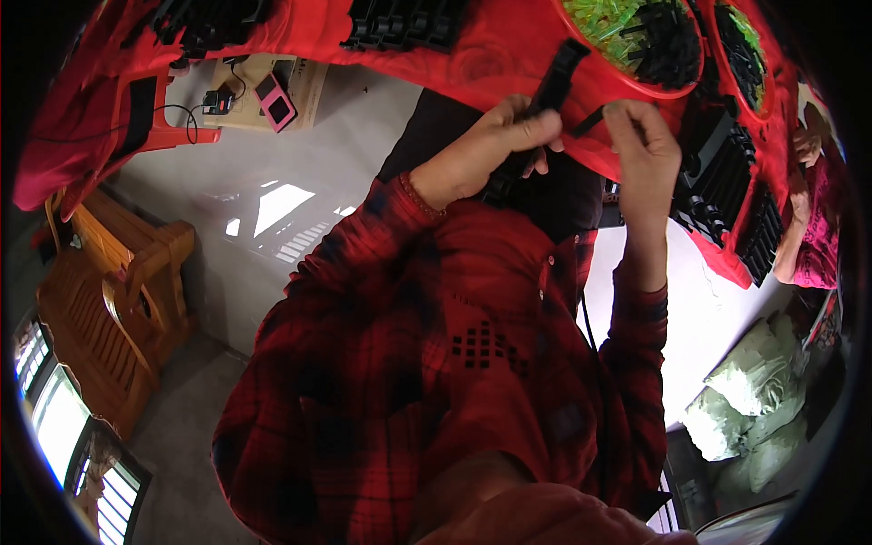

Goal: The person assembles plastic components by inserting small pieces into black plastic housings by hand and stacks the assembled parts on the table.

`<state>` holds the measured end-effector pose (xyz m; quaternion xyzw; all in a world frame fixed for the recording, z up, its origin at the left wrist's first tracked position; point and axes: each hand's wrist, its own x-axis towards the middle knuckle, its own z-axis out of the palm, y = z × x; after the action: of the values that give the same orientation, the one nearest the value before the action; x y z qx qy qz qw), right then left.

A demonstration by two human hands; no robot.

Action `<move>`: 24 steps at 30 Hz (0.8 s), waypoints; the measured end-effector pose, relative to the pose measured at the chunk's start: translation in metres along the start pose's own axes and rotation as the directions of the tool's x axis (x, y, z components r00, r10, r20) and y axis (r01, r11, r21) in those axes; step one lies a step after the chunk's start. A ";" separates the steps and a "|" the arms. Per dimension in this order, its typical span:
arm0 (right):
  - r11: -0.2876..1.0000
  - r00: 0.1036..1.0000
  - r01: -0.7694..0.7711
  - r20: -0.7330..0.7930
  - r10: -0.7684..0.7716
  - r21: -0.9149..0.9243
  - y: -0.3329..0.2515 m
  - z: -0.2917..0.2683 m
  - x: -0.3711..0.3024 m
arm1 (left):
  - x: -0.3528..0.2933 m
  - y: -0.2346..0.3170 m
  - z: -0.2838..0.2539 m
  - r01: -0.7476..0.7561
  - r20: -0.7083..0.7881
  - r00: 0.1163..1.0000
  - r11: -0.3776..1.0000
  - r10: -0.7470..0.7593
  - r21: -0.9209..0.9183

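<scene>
My left hand (498, 143) is closed round a long black plastic part (558, 80), which sticks up past the thumb over the edge of the red-covered table (509, 50). Just to its right, my right hand (647, 143) pinches a thin black strip (589, 122) that points toward the left hand. The strip and the long part look apart. Beyond the right hand stands a red basin (656, 92) with yellow-green pieces (595, 27) and black pieces (670, 54) in it. Fingers hide the lower portion of the long part.
Rows of black parts lie on the table, at the far edge (409, 20) and at the right (718, 177). A second basin (747, 77) holds similar pieces. Another person's arm (796, 227) is at far right. Left are a wooden bench (109, 309) and a red stool (154, 136).
</scene>
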<state>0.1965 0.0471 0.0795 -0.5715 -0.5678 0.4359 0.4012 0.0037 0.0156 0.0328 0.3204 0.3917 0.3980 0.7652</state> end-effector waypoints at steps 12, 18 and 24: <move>0.994 0.994 0.106 -0.045 -0.105 0.030 0.005 0.021 0.004 | 0.011 -0.029 -0.017 0.210 0.155 0.973 0.939 -0.172 -0.271; 0.997 0.995 0.078 0.052 -0.079 0.020 0.008 0.034 0.001 | 0.014 -0.034 -0.020 0.237 0.206 0.962 0.928 -0.182 -0.288; 0.990 0.990 0.097 0.112 -0.086 -0.103 0.020 0.043 -0.005 | 0.012 -0.032 -0.018 0.251 0.149 0.966 0.913 -0.213 -0.323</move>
<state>0.1615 0.0401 0.0480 -0.5415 -0.6370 0.4157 0.3581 0.0043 0.0138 -0.0056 0.1567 0.3094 0.3472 0.8713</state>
